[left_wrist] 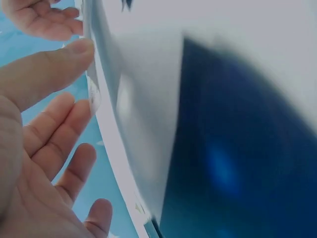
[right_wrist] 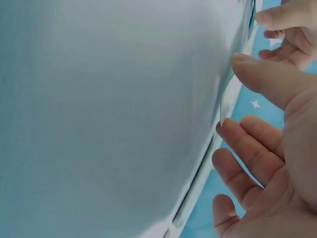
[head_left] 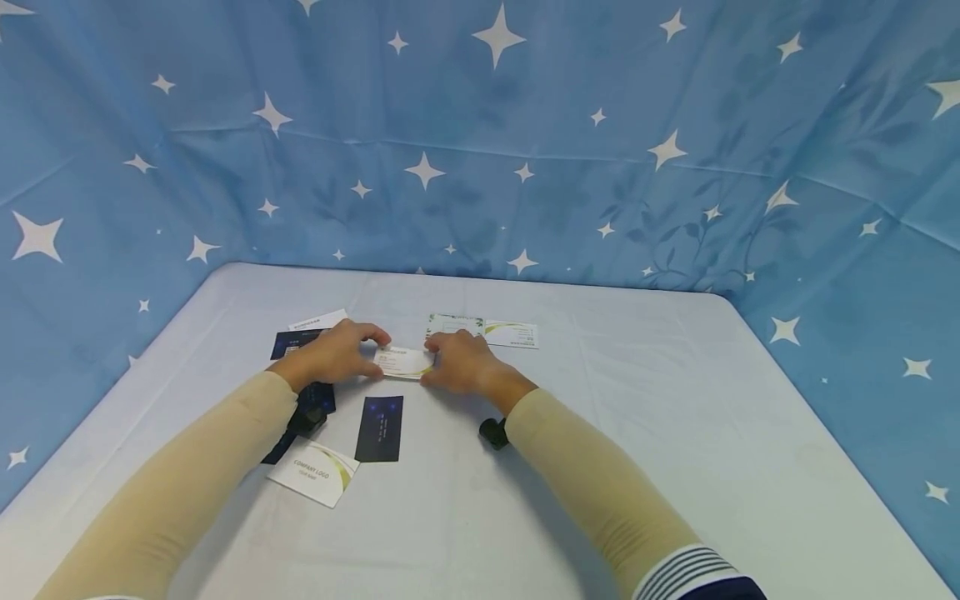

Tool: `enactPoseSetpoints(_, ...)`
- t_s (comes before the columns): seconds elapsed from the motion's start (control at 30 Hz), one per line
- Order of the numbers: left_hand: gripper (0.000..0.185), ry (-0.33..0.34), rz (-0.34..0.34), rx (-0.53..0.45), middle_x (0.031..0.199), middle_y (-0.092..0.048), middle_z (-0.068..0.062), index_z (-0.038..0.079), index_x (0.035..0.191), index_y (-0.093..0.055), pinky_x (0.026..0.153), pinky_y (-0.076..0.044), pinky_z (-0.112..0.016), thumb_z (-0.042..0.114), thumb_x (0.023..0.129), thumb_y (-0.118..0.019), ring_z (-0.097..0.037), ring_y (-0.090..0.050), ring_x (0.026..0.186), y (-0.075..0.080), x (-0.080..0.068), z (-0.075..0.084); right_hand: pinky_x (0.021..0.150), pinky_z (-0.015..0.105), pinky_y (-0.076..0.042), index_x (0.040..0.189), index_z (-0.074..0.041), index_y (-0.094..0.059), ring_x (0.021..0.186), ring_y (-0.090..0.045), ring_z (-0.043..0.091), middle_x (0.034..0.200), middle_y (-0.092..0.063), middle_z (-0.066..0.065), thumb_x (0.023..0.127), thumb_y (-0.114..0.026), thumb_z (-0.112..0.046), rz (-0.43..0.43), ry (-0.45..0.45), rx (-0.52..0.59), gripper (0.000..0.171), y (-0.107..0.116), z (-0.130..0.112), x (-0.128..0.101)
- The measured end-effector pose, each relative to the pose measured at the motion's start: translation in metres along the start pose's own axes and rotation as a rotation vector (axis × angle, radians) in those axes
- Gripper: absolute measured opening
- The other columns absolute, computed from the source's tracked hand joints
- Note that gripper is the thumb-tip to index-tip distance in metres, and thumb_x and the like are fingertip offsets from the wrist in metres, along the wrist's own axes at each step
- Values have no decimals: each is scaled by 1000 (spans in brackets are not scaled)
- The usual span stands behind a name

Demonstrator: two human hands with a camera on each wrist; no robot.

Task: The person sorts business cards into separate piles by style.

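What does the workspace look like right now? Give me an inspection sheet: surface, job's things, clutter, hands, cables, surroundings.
Surface: white table, cloth-covered.
Job's things: white card held between both hands at its two short ends.
Clutter: dark blue card; white logo card; two white cards beyond the right hand; more cards by the left hand.
Hands: left hand and right hand each pinch the white card.
Cables: nothing seen.
Surroundings: blue star-print cloth behind and beside the table.
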State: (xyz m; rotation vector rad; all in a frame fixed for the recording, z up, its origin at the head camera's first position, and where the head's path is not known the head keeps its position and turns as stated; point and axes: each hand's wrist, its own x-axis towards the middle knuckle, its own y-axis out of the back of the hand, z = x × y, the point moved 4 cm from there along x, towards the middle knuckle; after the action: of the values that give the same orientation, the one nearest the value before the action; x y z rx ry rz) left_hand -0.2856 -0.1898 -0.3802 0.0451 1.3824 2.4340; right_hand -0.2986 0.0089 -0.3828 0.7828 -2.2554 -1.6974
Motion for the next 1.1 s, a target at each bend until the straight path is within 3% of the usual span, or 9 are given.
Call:
enactPoseSetpoints(0.23, 56, -60, 29, -13, 137, -55, -16, 9, 136, -61, 103, -34, -58, 27, 87, -80, -36, -42, 130, -5, 13, 24, 107, 42, -37, 142, -14, -57, 126, -49, 24, 136, -60, 1, 90, -74, -33, 31, -11, 92, 58, 21, 27, -14)
enactPoseSetpoints(0.57, 54, -103, 39, 38, 128, -62, -3, 14, 134, -63, 101, -28, -51, 30, 86, -81, -27, -43, 125, -19, 60, 80, 100, 44, -42, 140, -9, -57, 120, -49, 29, 134, -59, 10, 91, -73, -26, 89, -31, 107, 54, 52, 85, -38)
enactPoseSetpoints(0.87, 51, -102, 39, 45, 126, -62, 1, 15, 132, -64, 101, -26, -48, 31, 87, -80, -25, -42, 124, -37, 97, 107, 101, 46, -41, 143, -10, -55, 120, -48, 31, 133, -57, 13, 94, -71, -26, 113, -113, 58, 54, 64, 119, -46)
enactPoseSetpoints(1.1, 49, -99, 38, 89, 126, -63, 0, 15, 133, -64, 102, -27, -48, 28, 88, -80, -25, -43, 123, -55, 115, 122, 106, 48, -38, 143, -13, -55, 122, -46, 30, 134, -55, 13, 94, -71, -26, 88, -199, 40, 54, 61, 141, -46)
